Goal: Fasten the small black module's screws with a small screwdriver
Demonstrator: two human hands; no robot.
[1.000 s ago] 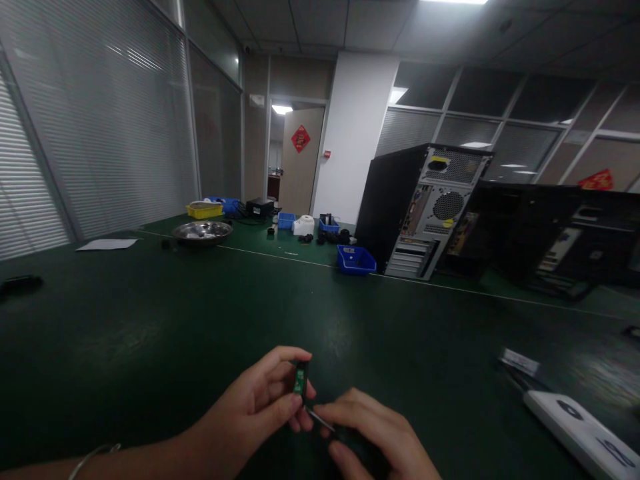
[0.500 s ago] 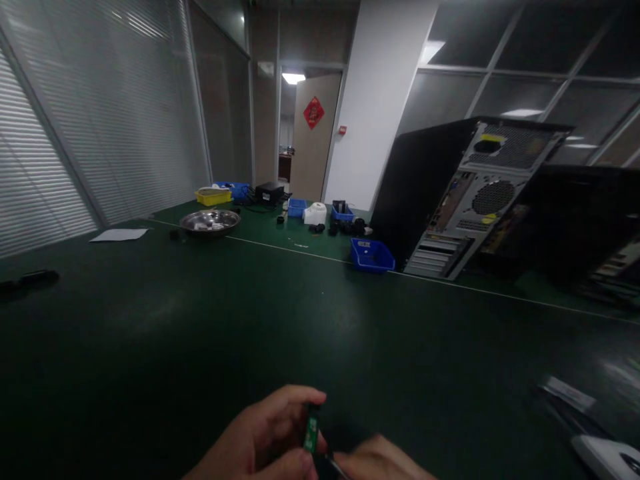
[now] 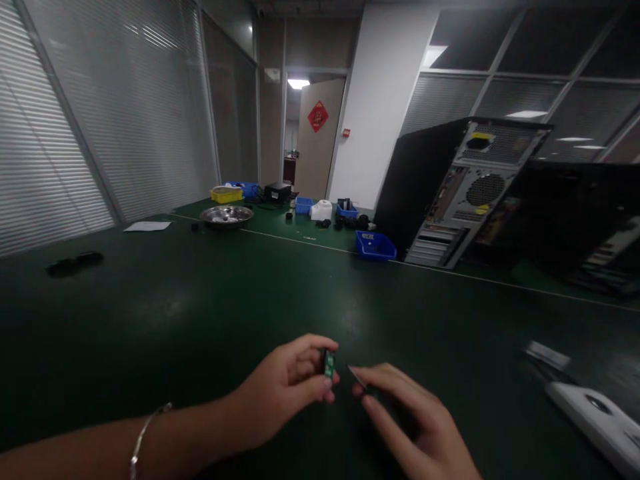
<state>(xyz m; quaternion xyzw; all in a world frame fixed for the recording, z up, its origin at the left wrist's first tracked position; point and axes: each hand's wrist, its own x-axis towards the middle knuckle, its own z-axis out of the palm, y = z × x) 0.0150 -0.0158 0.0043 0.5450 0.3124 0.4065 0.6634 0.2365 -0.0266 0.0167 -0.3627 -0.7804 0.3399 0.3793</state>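
At lower centre, the left hand (image 3: 283, 387) pinched a green circuit board (image 3: 329, 365); the right hand (image 3: 413, 410) held a metal tool (image 3: 357, 377) beside it.

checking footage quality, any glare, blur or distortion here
Head view: dim, with glare on the green tabletop; head view: the circuit board in the left hand looks soft, fine detail lost; head view: the computer tower looks slanted, probably wide-angle distortion.
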